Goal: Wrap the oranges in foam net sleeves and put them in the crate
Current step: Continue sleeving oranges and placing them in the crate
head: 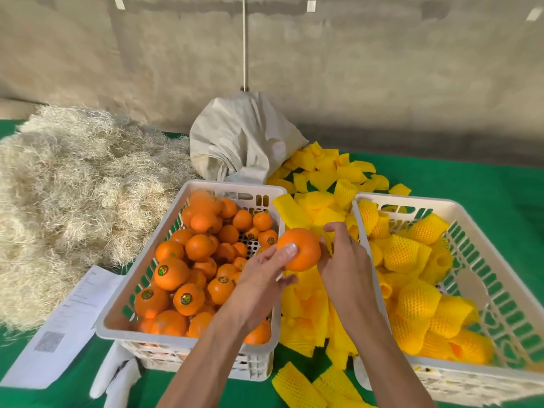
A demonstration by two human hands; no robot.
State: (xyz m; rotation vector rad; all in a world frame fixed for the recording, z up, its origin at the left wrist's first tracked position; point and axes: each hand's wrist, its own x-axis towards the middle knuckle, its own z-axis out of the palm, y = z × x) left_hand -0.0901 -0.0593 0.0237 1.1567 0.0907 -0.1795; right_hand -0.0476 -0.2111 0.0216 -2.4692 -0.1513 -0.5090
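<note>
- While the left hand point(265, 272) holds one bare orange point(298, 249) with thumb on top and fingers curled under it, this fruit hangs above the gap between the two white crates, over the loose foam net sleeves point(312, 293).
- Beside it, the right hand point(344, 260) has its fingers bent, and it seems to pinch the edge of a yellow sleeve just right of the orange; the sleeve is mostly hidden, so I cannot tell this for sure.
- An orange is firm, round and rather heavy for its size, with a smooth skin that may slip, so I judge a hold around its widest part is safest.
- A sleeve is very light, soft and stretchy; it should be opened at its mouth and pulled over the fruit without tearing the net.
- On the left, the source crate point(117, 319) is near full of bare oranges.
- On the right, the receiving crate point(365, 240) already holds many wrapped fruits, with some free room near its far wall.
- Both crate rims stand close to the hands, so a move to the right must lift over the rim.
</note>
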